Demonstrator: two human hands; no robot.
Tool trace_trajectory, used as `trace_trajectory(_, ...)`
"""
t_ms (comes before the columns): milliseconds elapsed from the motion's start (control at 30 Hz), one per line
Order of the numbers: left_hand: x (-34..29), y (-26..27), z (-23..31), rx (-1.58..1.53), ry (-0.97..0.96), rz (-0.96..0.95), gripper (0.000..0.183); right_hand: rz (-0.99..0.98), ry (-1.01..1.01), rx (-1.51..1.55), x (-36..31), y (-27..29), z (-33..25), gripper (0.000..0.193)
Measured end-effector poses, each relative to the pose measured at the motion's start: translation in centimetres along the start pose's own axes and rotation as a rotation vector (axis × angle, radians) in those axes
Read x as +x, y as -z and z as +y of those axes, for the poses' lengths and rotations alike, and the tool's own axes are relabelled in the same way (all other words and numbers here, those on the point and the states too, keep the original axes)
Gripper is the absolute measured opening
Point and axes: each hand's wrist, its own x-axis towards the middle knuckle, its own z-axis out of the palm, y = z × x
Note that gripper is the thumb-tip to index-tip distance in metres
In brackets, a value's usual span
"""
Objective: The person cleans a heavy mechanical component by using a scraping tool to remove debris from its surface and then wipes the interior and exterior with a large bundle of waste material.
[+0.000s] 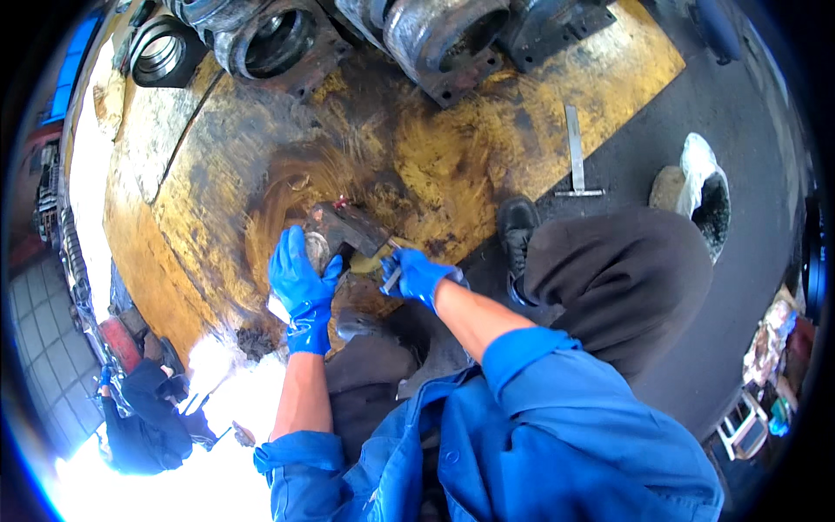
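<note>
Dark metal part (352,228): how does it lie from our fingers?

"Just ahead of us, on the stained yellow sheet (474,152), between our two hands and a little beyond them. Its long axis slants, far end toward our left, near end toward our right."

"Which of our hands is nearer?"

"Our left hand (302,283). Its gloved fingers and thumb are around the round end face (317,250), touching it. We cannot tell how hard they press."

"And our right hand (420,277)?"

"Just beside the lower right end. Its fingers are curled closed on a slim metal tool (392,279). Whether the tool touches the part, we cannot tell; the glove hides too much."

"So our two hands sit at different ends of the slant?"

"Yes, left at the round face, right at the other end, with our boot (515,228) well to the right."
</note>
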Motion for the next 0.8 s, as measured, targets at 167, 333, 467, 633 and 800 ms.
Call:
trace_trajectory(167, 0.0, 0.2, -0.3, -0.003, -0.003, 0.031, 0.086, 0.156, 0.051, -0.103, 0.1, 4.9, 1.8, 0.032)
trace_trajectory(333, 0.3, -0.3, 0.1, -0.002, -0.037, 0.062, 0.087, -0.010, 0.072, -0.073, 0.9, -1.9, -0.4, 0.029)
trace_trajectory(467, 0.4, 0.1, 0.1, -0.009, 0.003, 0.031, 0.088, 0.011, 0.146, -0.194, 1.4, 2.7, 0.7, 0.030)
trace_trajectory(633, 0.1, 0.3, -0.1, -0.039, 0.037, 0.017, 0.088, 0.199, 0.161, -0.192, 0.2, 4.1, 1.0, 0.029)
trace_trajectory(800, 0.0, -0.1, 0.0, -0.048, 0.024, 0.036, 0.088, 0.181, 0.157, -0.184, -1.1, -3.8, 0.2, 0.036)
